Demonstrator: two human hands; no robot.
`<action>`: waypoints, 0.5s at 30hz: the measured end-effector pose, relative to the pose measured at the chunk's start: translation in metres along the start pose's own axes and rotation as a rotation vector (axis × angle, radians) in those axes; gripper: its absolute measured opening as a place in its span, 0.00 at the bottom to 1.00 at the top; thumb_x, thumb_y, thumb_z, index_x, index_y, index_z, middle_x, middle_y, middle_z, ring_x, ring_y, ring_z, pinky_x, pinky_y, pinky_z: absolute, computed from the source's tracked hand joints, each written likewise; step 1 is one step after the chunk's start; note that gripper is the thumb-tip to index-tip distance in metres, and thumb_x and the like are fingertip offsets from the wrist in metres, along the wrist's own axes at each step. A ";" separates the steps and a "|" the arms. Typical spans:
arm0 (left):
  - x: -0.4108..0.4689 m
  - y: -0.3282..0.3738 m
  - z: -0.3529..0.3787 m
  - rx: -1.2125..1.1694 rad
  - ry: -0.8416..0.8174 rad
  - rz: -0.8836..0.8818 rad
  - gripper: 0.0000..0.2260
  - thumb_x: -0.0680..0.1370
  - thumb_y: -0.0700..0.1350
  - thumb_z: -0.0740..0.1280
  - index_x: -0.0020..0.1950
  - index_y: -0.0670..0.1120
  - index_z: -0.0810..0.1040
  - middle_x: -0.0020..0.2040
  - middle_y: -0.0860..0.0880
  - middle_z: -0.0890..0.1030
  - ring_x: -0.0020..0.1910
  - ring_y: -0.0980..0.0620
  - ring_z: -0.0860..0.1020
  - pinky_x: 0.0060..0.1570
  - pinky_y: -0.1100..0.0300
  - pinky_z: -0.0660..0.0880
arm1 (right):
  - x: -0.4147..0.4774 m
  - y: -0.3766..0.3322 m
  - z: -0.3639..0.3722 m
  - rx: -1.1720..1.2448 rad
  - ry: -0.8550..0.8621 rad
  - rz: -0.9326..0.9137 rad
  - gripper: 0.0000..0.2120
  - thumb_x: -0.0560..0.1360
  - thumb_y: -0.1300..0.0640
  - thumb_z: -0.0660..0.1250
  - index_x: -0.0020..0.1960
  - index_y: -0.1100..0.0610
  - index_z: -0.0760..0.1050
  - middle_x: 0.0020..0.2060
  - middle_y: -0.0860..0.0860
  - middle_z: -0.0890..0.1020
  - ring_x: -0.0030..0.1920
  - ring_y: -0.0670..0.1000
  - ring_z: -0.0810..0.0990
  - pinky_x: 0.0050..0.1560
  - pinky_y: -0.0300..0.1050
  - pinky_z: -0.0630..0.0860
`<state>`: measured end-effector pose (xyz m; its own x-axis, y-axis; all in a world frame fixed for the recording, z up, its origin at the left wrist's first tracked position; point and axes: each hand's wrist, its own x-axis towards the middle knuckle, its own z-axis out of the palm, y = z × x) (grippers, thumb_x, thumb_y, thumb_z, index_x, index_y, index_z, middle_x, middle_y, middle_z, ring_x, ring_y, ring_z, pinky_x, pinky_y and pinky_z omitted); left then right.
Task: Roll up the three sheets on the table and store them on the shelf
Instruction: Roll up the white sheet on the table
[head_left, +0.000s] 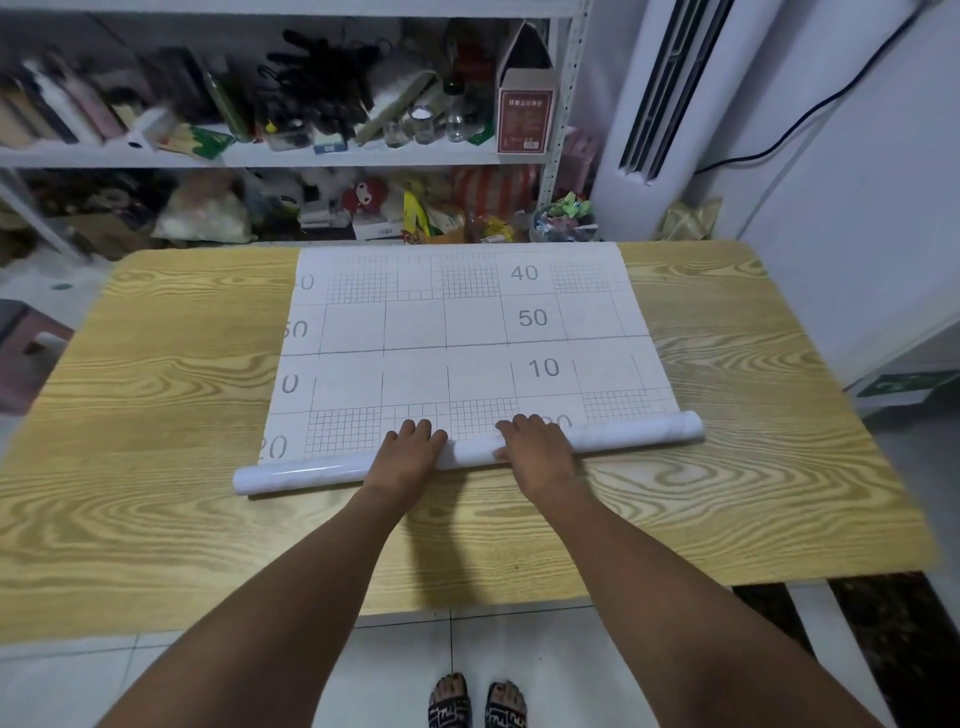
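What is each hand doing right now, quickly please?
Left hand: open, fingers pressing the rolled sheet.
Right hand: open, pressing the same rolled sheet.

Matt gridded paper sheet (457, 332), glossy rolled part, wood-grain table (171, 415).

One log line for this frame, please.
stage: rolling | left hand: pressing roll | right hand: pressing roll | gridded sheet: mostly flat on wooden table

The left hand (410, 449) and right hand (535, 447) were bare, and so were both arms (311, 571). The feet wore black sandals (451, 709) with pale lines, open at the toes.
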<state>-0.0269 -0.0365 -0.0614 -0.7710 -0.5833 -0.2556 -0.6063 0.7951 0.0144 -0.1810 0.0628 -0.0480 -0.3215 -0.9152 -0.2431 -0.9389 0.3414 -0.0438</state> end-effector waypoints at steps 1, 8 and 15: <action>0.001 -0.001 -0.001 -0.012 0.005 0.004 0.22 0.77 0.38 0.61 0.70 0.46 0.62 0.63 0.45 0.69 0.62 0.44 0.67 0.57 0.53 0.66 | 0.000 0.000 0.001 0.003 0.014 0.018 0.16 0.81 0.51 0.58 0.66 0.56 0.67 0.59 0.53 0.76 0.62 0.54 0.72 0.65 0.50 0.62; -0.005 -0.001 0.001 -0.074 0.006 0.012 0.21 0.76 0.34 0.59 0.68 0.45 0.62 0.62 0.45 0.70 0.59 0.45 0.68 0.54 0.56 0.67 | -0.002 -0.005 0.005 -0.034 0.051 0.032 0.22 0.76 0.44 0.63 0.63 0.57 0.70 0.61 0.52 0.74 0.64 0.54 0.69 0.68 0.50 0.59; -0.010 -0.003 0.001 -0.195 -0.015 0.004 0.29 0.69 0.25 0.59 0.67 0.45 0.64 0.63 0.44 0.63 0.58 0.45 0.68 0.50 0.54 0.72 | 0.002 -0.004 0.003 -0.024 0.031 0.024 0.14 0.78 0.50 0.63 0.60 0.57 0.74 0.59 0.53 0.74 0.62 0.54 0.70 0.65 0.48 0.61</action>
<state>-0.0173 -0.0333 -0.0597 -0.7713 -0.5765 -0.2698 -0.6307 0.7494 0.2017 -0.1775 0.0600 -0.0510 -0.3472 -0.9131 -0.2137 -0.9334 0.3585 -0.0152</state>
